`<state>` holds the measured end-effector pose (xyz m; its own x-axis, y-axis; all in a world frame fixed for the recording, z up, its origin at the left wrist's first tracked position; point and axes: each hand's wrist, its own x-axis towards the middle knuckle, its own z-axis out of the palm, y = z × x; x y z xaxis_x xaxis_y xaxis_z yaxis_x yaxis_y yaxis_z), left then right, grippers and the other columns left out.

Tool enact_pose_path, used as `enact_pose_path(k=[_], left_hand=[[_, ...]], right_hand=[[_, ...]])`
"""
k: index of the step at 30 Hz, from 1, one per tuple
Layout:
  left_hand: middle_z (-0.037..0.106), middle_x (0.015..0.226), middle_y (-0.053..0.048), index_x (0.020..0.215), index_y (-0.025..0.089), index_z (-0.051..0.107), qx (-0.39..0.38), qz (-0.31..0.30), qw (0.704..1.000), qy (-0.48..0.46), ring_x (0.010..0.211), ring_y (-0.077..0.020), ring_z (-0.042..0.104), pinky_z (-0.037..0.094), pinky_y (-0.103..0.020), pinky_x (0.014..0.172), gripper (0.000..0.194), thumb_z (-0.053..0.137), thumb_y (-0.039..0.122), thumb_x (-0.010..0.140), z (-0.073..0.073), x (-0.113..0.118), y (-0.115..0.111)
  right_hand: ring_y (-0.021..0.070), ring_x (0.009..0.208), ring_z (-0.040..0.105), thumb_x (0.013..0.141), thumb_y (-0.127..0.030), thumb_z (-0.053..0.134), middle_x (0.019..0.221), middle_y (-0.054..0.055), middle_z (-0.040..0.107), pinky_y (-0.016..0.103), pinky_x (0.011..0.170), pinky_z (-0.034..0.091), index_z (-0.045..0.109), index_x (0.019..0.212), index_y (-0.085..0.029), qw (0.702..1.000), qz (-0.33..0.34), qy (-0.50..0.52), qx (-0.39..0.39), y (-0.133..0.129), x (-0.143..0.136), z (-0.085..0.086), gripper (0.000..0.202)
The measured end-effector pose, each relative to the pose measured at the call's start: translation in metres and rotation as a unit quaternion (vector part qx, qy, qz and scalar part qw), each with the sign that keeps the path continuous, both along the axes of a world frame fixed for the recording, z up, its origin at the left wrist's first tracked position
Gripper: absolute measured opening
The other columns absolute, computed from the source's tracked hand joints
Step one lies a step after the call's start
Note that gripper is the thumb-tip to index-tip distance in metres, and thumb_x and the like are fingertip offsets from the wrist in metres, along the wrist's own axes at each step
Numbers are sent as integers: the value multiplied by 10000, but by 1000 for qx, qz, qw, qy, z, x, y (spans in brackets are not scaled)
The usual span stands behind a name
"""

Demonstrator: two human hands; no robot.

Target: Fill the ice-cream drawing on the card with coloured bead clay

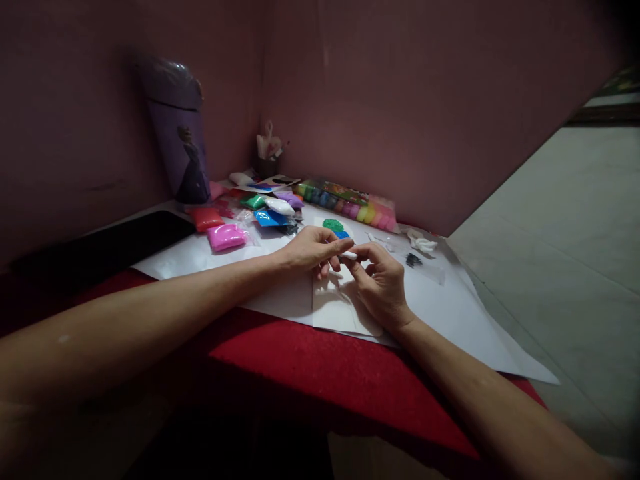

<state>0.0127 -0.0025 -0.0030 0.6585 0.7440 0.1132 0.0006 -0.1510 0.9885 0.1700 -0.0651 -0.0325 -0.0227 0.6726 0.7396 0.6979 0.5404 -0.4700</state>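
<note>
White slim piece [349, 255] is filling the left hand [316, 249] and right hand's [379, 279] narrow grip. Cream rectangular paper [330, 312] is lying beneath.

Bare left forearm [200, 297], bare right forearm [475, 377], bare left fingers [337, 247], bare right fingers [369, 251]

Dim overall, with dark corners and shadows across the pale card [327, 313].
</note>
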Motion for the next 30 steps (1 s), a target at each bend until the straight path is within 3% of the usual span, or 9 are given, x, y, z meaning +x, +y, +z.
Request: enact_pose_path(k=[3, 7, 17, 22, 30], left_hand=[[625, 585, -14, 732, 119, 591, 34, 18, 999, 35, 391, -70, 521, 413, -191, 385, 384, 683, 488, 789, 0, -1, -1], [610, 564, -14, 694, 117, 611, 80, 29, 993, 87, 402, -75, 525, 386, -182, 381, 300, 696, 388, 792, 0, -2, -2], [603, 543, 7, 668, 109, 605, 75, 34, 995, 58, 393, -62, 517, 387, -179, 399, 166, 611, 162, 825, 1, -2, -1], [588, 522, 17, 654, 115, 593, 79, 47, 995, 49, 381, -60, 504, 369, -176, 384, 190, 604, 168, 836, -1, -1, 1], [580, 530, 17, 656, 116, 585, 87, 53, 993, 58, 381, -57, 503, 358, -171, 384, 204, 599, 166, 853, 0, -1, -1]], right_hand=[[151, 705, 561, 841, -166, 633, 765, 0, 604, 269, 583, 422, 630, 813, -198, 1000, -16, -5, 3, 1, 0, 0, 42], [152, 691, 564, 841, -125, 599, 766, 10, 623, 273, 579, 426, 641, 812, -193, 1000, -5, -28, 4, 1, 0, 0, 85], [163, 732, 583, 784, -88, 594, 851, 28, 641, 283, 598, 461, 648, 940, -209, 998, 13, -38, -42, 3, 1, -3, 205], [159, 733, 594, 783, -112, 608, 866, 26, 651, 284, 613, 470, 632, 1022, -206, 997, 18, -37, -58, 2, 1, -3, 258], [149, 701, 612, 840, -191, 621, 839, 23, 694, 284, 626, 469, 648, 991, -194, 998, 19, -37, -53, -1, -2, 2, 153]])
